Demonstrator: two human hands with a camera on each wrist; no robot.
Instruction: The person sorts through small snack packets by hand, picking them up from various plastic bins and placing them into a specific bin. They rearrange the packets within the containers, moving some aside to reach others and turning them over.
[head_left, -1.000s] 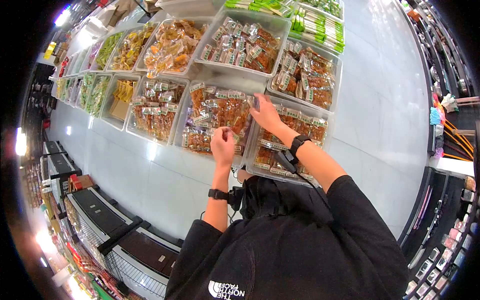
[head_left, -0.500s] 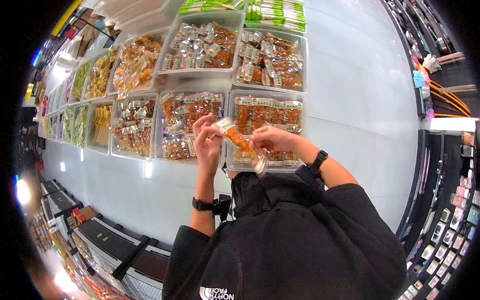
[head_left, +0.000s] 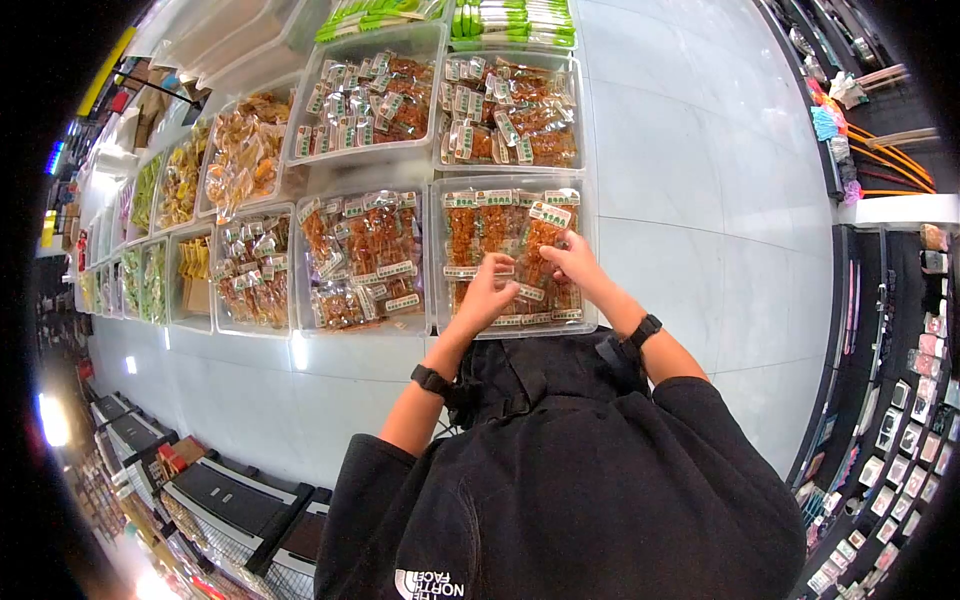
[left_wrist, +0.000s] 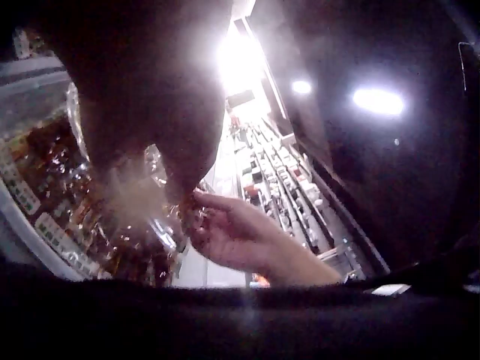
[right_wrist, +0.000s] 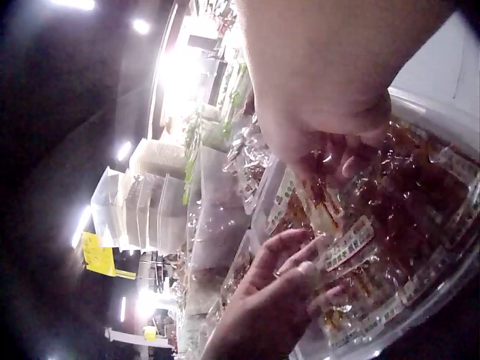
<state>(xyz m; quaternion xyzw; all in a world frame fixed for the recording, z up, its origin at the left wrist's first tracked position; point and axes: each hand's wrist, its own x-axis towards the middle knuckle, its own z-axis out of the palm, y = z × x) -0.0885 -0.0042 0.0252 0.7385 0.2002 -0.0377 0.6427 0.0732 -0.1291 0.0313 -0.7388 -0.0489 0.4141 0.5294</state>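
In the head view the right hand (head_left: 577, 264) pinches the side of a clear packet of reddish-brown food (head_left: 541, 237), its white and green label up, over the near right tub (head_left: 590, 290). Left of it, the left hand (head_left: 484, 300) hovers with bent, parted fingers near the packet's lower end; whether it touches the film I cannot tell. In the right wrist view, the left hand (right_wrist: 262, 307) has thumb and forefinger apart beside a labelled packet end (right_wrist: 351, 244). The left wrist view shows the right hand (left_wrist: 244, 238) pinching shiny film. Similar packets fill the tub.
Another tub of brown packets (head_left: 365, 235) adjoins on the left, with two more tubs behind. Further left stand tubs of yellow and green packets (head_left: 152, 270). Pale floor (head_left: 690, 220) lies to the right, then dark display shelves (head_left: 865, 350).
Both hands have moved from the left tub to over the right one, bringing a packet. It was tilted between both hands; now it lies more upright in the right hand, and the left fingers have come off its top.
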